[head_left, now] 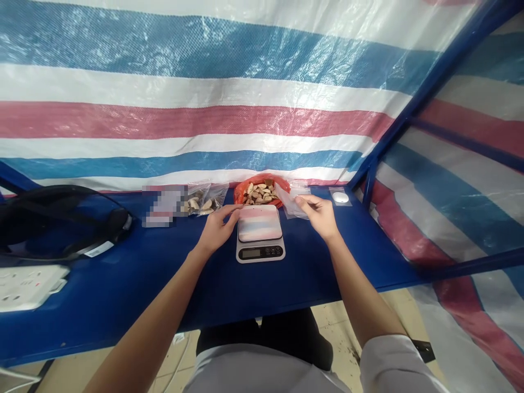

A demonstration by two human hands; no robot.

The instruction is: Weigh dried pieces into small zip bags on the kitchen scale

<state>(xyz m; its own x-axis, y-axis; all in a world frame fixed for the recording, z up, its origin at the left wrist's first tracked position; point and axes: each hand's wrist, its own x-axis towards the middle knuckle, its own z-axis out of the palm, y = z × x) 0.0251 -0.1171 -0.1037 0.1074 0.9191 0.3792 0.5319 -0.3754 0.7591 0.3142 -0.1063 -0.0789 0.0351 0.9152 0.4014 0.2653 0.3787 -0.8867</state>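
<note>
My right hand [321, 214] pinches a small clear plastic bag [290, 203] between thumb and fingers, just right of the kitchen scale. The scale [260, 228] has a shiny square plate with nothing on it and a dark display that shows no readable digits. At the plate's upper left corner is my left hand [218, 228], thumb and forefinger stretched out and apart, holding nothing. Whether its fingertips touch the scale I cannot tell. Behind the scale, a red plastic bag [240, 192] stands open, full of pale brown dried slices [262, 194].
Clear bags of slices [200, 204] lie left of the red bag, beside a partly blurred packet [164, 207]. A round white item in a bag [339, 197] sits at right. Black headgear [118, 226] and a power strip [30, 286] occupy the blue table's [155, 289] left side.
</note>
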